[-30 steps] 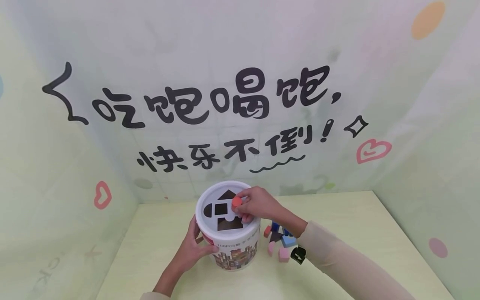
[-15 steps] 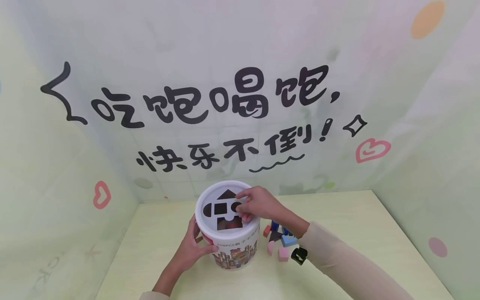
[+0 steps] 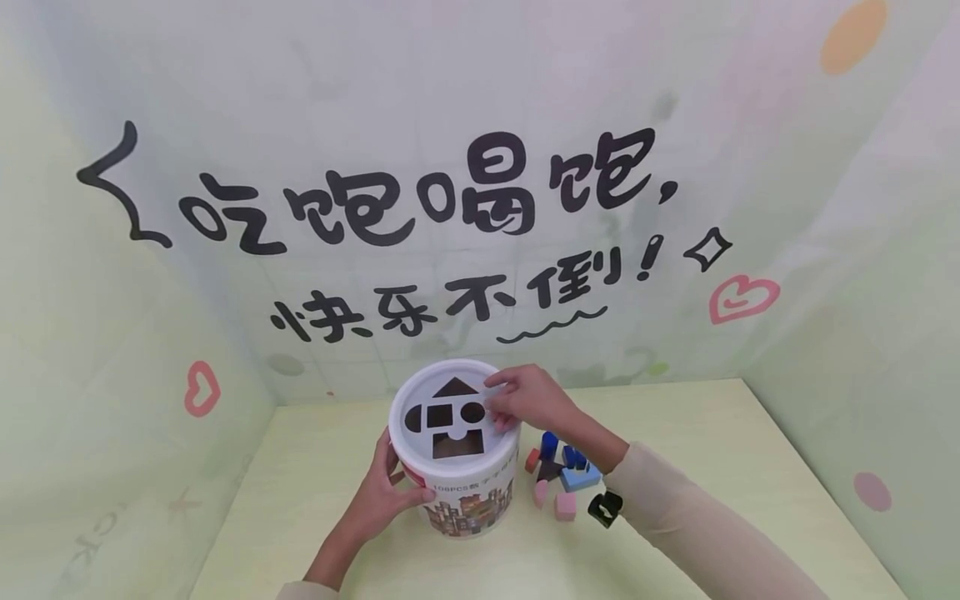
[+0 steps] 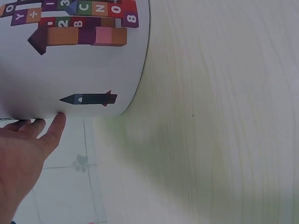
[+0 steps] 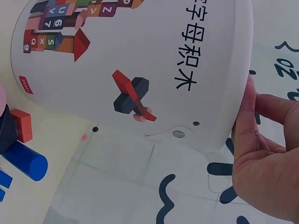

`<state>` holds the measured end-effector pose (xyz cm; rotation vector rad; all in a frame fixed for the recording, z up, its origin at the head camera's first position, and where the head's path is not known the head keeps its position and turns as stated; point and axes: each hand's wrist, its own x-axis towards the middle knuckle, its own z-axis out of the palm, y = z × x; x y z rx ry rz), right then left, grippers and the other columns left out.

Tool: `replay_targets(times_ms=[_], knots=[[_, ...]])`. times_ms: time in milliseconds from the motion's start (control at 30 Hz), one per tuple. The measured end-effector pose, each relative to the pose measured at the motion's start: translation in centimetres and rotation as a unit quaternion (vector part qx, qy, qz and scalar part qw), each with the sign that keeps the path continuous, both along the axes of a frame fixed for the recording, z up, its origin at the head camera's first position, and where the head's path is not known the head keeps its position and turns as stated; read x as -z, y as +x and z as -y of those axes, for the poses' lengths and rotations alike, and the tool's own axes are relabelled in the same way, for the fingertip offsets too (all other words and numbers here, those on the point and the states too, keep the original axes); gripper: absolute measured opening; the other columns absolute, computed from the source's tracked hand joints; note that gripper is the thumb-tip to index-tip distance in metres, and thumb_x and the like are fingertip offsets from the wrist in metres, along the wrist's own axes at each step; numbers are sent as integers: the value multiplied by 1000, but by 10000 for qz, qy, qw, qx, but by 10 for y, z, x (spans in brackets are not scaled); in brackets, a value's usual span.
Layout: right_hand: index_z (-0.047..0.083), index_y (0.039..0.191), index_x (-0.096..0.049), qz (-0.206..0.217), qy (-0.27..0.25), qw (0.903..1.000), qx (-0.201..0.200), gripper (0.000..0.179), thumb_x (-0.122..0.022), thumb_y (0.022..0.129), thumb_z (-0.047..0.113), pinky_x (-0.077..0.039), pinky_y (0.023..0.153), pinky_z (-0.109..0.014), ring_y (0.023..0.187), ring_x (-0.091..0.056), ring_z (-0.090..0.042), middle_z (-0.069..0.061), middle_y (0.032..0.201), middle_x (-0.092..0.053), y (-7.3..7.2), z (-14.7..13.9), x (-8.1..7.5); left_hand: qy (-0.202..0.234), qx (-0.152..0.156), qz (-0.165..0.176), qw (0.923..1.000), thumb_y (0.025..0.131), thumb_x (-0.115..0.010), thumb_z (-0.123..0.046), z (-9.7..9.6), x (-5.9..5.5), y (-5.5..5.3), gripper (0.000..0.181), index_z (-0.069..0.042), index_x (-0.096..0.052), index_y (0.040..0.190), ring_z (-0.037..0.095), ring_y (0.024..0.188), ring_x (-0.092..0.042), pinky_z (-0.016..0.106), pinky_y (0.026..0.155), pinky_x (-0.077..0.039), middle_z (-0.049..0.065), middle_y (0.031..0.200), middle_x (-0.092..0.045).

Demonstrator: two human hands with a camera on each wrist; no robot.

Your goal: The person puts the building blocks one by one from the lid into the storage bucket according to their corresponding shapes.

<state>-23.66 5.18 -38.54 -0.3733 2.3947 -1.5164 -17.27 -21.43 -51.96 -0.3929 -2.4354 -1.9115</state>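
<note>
A white lidded bucket (image 3: pixel 471 508) printed with a block city stands upright on the table. Its round lid (image 3: pixel 420 396) has dark shaped holes: triangle, square, circle, half circle and a notched rectangle. My left hand (image 3: pixel 386 492) grips the bucket's left side, thumb toward the front; in the left wrist view, its fingertips (image 4: pixel 59 119) touch the bucket wall. Over the lid's right edge, beside the round hole, is my right hand (image 3: pixel 536 400) with loosely bent fingers and nothing seen between them. The right wrist view shows that hand (image 5: pixel 266 154) at the lid's edge.
Right of the bucket lie several blocks: a red block (image 3: pixel 532 459), a blue cylinder (image 5: pixel 28 161), a light blue block (image 3: pixel 581 477), a dark triangular block (image 3: pixel 550 472) and a pink block (image 3: pixel 566 506). A lettered wall (image 3: pixel 480 250) rises behind the table (image 3: pixel 675 500).
An orange-red round piece, pinched over the round hole at first, is gone from sight, and that hole now shows dark. My right hand has drawn back slightly rightward. The left hand keeps its hold.
</note>
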Motion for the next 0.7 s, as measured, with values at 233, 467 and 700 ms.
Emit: replay_targets(times_ms=[233,467,700], knots=[[-2,119,-64,147,-127,9997,140,32,-67,88,5,-60,60,-31,58,-67,-16,-9,74,-71,-3,-5,0,-58,-29,-11,10000,69,-85,-6,2,1,0,115,-22,-11,156,37,137,-36,49,100,-43,14,150,-41],[-1,119,-65,240,-136,9990,353,32,-68,88,6,-60,62,-33,58,-67,-16,-9,74,-71,-8,-11,1,-26,-22,1,10000,70,-85,-5,2,1,0,116,-23,-10,156,37,138,-34,48,99,-42,14,151,-40],[-2,121,-63,358,-286,9978,481,34,-68,88,6,-61,65,-36,58,-66,-15,-10,73,-70,-15,-25,2,-60,43,-33,10000,70,-85,-5,1,0,-1,115,-22,-10,156,39,139,-32,48,98,-43,15,152,-37]])
